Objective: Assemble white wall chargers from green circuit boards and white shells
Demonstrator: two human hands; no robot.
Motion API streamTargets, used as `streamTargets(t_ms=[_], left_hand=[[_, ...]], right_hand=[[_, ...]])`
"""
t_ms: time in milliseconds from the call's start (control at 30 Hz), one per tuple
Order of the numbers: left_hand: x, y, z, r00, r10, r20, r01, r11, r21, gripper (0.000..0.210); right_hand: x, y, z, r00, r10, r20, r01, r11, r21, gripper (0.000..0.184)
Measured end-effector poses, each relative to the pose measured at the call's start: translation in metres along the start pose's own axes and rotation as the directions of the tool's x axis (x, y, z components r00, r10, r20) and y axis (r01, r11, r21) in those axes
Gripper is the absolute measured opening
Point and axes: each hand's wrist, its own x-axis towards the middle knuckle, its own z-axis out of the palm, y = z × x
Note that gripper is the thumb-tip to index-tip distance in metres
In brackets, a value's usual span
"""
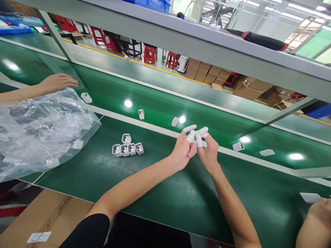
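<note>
My left hand [181, 151] and my right hand [210, 151] meet in front of me over the near edge of the green conveyor belt [160, 124]. White finger cots cover the thumb and forefinger of each hand. The fingertips are bent together in a pinch and nearly touch. Anything between them is hidden or blends with the white cots. To the left of my hands, several small white open-topped housings [124, 149] with dark and green parts inside stand grouped on the green tabletop [155, 193]. A pale piece [175, 121] lies on the belt just beyond my left hand.
At left, a co-worker's hand [58, 82] reaches over a clear plastic bag [46, 127] of white parts. Another person's hand [319, 210] is at lower right, near a white piece [310, 197]. More housings [141, 114] sit along the belt. A metal shelf [181, 41] crosses above.
</note>
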Motion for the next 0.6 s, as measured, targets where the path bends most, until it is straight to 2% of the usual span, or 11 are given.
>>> streamTargets(t_ms=[133, 267, 367, 467, 533, 600], left_hand=[[-0.003, 0.001, 0.005, 1.0, -0.026, 0.018, 0.026, 0.999, -0.035, 0.043], [-0.006, 0.027, 0.003, 0.995, -0.058, 0.078, 0.066, 0.992, -0.112, 0.048], [-0.012, 0.047, -0.001, 0.992, -0.082, 0.099, 0.093, 0.989, -0.113, 0.04], [-0.017, 0.056, -0.003, 0.99, -0.073, 0.124, 0.081, 0.995, -0.064, 0.028], [-0.018, 0.055, -0.002, 0.981, -0.054, 0.188, 0.067, 0.996, -0.062, 0.031], [-0.017, 0.053, -0.001, 0.963, -0.034, 0.267, 0.06, 0.994, -0.092, 0.033]], right_hand=[[0.0, 0.006, -0.007, 0.994, -0.096, 0.047, 0.101, 0.989, -0.108, 0.021], [0.01, 0.004, -0.01, 0.957, -0.201, 0.209, 0.223, 0.971, -0.084, 0.018], [0.017, -0.007, -0.007, 0.915, -0.261, 0.307, 0.292, 0.954, -0.059, 0.019], [0.022, -0.02, -0.011, 0.9, -0.308, 0.31, 0.347, 0.935, -0.076, 0.016], [0.025, -0.028, -0.021, 0.904, -0.325, 0.279, 0.365, 0.925, -0.104, 0.01], [0.026, -0.033, -0.034, 0.92, -0.289, 0.264, 0.33, 0.936, -0.123, 0.008]])
